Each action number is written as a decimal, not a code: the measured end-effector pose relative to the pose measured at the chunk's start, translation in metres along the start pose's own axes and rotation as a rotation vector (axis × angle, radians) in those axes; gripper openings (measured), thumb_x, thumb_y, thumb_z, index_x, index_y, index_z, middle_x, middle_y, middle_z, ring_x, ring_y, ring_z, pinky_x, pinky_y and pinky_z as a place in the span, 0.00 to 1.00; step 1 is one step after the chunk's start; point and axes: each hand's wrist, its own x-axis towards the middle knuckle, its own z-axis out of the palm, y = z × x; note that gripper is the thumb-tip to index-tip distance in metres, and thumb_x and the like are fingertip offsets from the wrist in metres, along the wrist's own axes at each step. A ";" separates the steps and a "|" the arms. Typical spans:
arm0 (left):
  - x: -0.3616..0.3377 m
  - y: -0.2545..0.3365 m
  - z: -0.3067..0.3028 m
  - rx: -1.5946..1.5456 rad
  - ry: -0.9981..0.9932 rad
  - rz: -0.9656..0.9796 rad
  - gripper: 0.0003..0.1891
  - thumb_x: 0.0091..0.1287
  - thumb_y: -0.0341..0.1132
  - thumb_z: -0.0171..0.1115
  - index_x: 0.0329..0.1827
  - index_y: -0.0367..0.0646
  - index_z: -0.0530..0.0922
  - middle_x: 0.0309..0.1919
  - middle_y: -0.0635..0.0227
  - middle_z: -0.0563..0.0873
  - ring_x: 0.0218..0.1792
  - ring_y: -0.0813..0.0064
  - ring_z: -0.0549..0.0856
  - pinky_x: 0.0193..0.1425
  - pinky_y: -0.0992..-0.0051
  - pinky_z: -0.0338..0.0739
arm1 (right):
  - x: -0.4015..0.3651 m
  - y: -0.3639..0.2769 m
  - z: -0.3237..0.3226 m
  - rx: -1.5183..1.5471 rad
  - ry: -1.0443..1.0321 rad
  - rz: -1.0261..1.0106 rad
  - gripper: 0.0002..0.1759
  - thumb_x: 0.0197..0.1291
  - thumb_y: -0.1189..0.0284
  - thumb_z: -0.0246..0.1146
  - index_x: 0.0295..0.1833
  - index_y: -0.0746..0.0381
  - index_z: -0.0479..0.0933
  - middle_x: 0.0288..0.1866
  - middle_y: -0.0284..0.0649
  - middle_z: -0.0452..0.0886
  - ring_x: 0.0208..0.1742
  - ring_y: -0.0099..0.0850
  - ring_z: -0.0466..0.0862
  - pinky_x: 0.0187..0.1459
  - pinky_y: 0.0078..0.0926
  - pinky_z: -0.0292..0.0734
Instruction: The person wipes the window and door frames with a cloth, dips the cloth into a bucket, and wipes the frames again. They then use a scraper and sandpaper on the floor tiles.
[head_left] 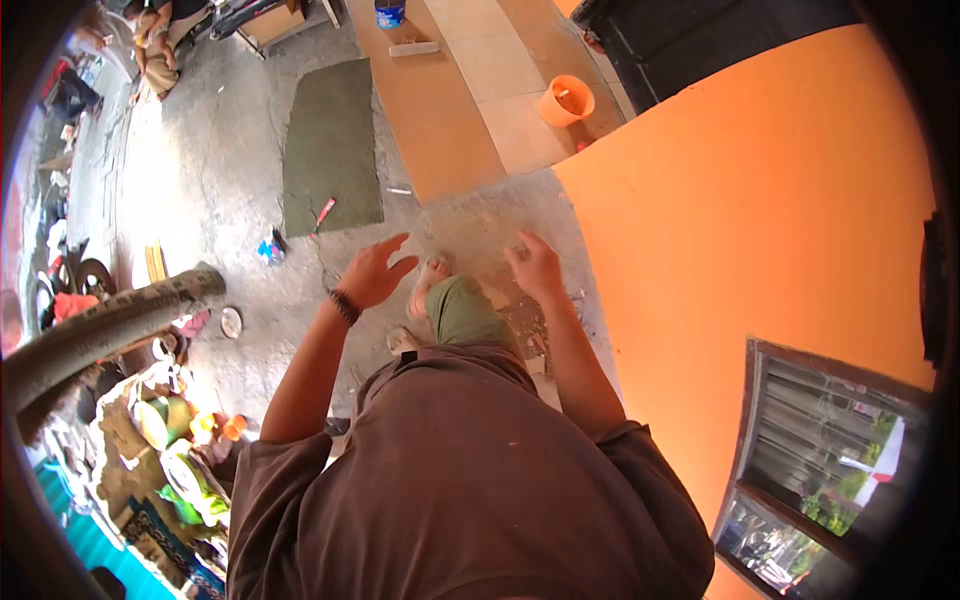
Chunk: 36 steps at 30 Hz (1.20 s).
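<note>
My left hand (375, 272), with a dark beaded bracelet at the wrist, is held out over the concrete floor with its fingers apart and nothing in it. To the right, my right hand (534, 264) also has its fingers apart and holds nothing. Beyond my left hand lies a dark grey-green mortar patch (330, 145). A red-handled tool (324, 214) rests on the near part of this patch. Large tiles (440, 130) cover the floor ahead, and an orange bucket (567, 101) stands on them near the wall.
An orange wall (760, 200) with a window runs along the right. At the left are a slanting post (110, 330) and piled household things. A blue tub (390, 13) and a pale block (414, 48) sit on the far tiles. Another person (158, 60) crouches at the upper left.
</note>
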 end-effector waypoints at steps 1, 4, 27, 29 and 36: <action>0.027 0.002 -0.008 -0.054 -0.022 0.012 0.26 0.62 0.47 0.59 0.58 0.38 0.73 0.47 0.48 0.81 0.50 0.53 0.80 0.53 0.64 0.73 | 0.003 0.016 -0.001 0.008 0.011 0.080 0.25 0.54 0.65 0.63 0.55 0.67 0.74 0.57 0.53 0.75 0.59 0.43 0.75 0.57 0.34 0.71; 0.103 -0.037 -0.017 -0.108 -0.052 0.005 0.26 0.61 0.47 0.60 0.57 0.39 0.73 0.45 0.49 0.82 0.48 0.55 0.81 0.50 0.64 0.75 | 0.025 0.069 0.007 0.018 0.038 0.292 0.27 0.54 0.62 0.63 0.56 0.67 0.73 0.53 0.53 0.77 0.56 0.42 0.78 0.55 0.33 0.73; 0.578 -0.256 -0.231 0.502 -0.558 -0.493 0.22 0.60 0.52 0.53 0.44 0.45 0.81 0.47 0.56 0.82 0.50 0.55 0.80 0.53 0.60 0.74 | 0.560 -0.041 -0.040 0.027 0.104 0.386 0.26 0.53 0.64 0.64 0.55 0.68 0.74 0.56 0.55 0.75 0.59 0.46 0.74 0.59 0.35 0.69; 0.703 -0.228 -0.266 0.467 -0.231 -0.140 0.20 0.62 0.51 0.49 0.43 0.46 0.81 0.46 0.55 0.82 0.49 0.54 0.80 0.52 0.58 0.73 | 0.596 -0.043 -0.050 0.115 0.092 0.468 0.26 0.53 0.63 0.64 0.55 0.68 0.74 0.55 0.55 0.75 0.59 0.46 0.74 0.59 0.34 0.69; 0.962 -0.012 -0.339 0.052 -0.007 0.050 0.18 0.64 0.41 0.59 0.53 0.40 0.76 0.40 0.60 0.84 0.39 0.69 0.84 0.42 0.72 0.77 | 0.748 -0.028 -0.068 0.170 0.168 0.449 0.26 0.52 0.63 0.63 0.54 0.68 0.74 0.55 0.56 0.74 0.59 0.47 0.73 0.60 0.37 0.67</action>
